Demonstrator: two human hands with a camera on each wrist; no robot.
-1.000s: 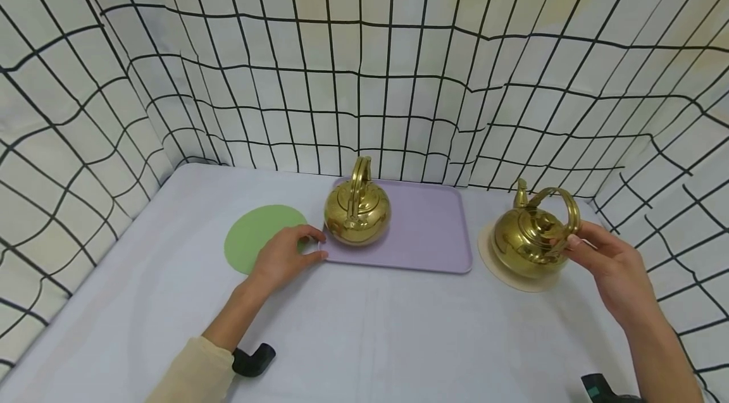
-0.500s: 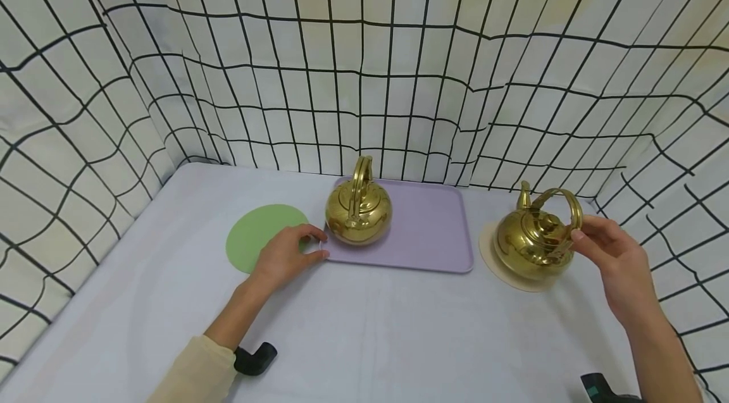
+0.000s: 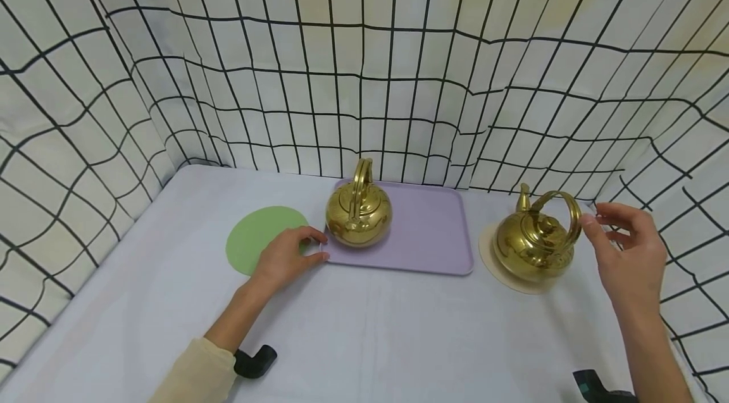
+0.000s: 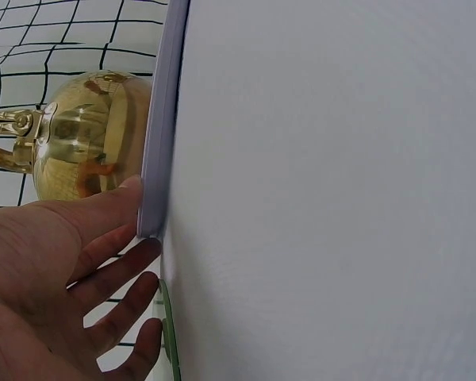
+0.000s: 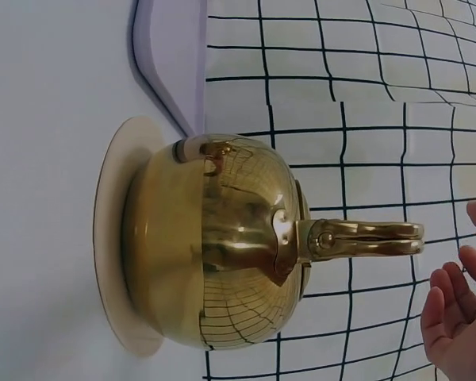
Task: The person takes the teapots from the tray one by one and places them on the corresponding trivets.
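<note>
My left hand [image 3: 285, 257] rests beside the lilac tray [image 3: 424, 232], its thumb and fingertips right at the near left corner. A brass teapot [image 3: 359, 216] stands upright on the tray's left end, close to those fingertips. To the right, a second brass teapot [image 3: 532, 245] stands on a round beige mat [image 3: 491, 264], its spout toward the back left. My right hand [image 3: 635, 251] is just right of that teapot's arched handle, fingers loosely bent and holding nothing. A gap shows between this hand [image 5: 460, 317] and the handle [image 5: 373, 238] in the right wrist view.
A round green mat [image 3: 259, 235] lies left of the tray, partly behind the left hand. Black grid-patterned white walls [image 3: 376, 93] enclose the back and both sides of the white-covered table [image 3: 393, 340]. Dark wrist devices [image 3: 256, 362] hang below the wrists.
My right hand has let go of the right teapot's handle and drawn back to the right, its fingers loosening. That teapot stays on the beige mat. The left hand keeps its place.
</note>
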